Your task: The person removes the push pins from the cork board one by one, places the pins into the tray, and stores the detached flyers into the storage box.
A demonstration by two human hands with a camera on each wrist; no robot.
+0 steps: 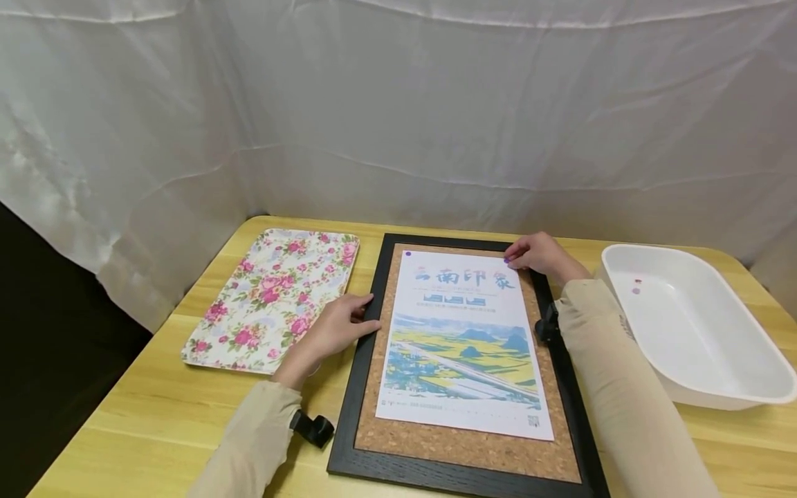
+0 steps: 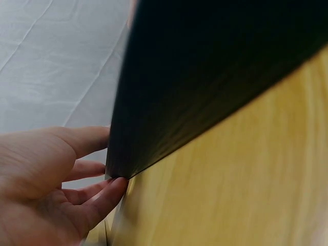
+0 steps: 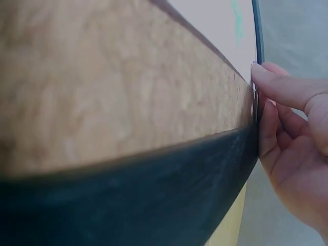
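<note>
A black-framed corkboard lies on the table with a landscape poster flat on its cork. One purple push pin sits at the poster's top left corner. At the top right corner, my right hand pinches another purple push pin against the paper; its fingers partly hide it. My left hand holds the left edge of the frame, thumb and fingers on the black wood. In the left wrist view, the fingertips meet the frame's edge.
A floral tray lies left of the board, close beside the left forearm. To the right stands a white basin with a few small pins inside. A pale curtain hangs behind the wooden table.
</note>
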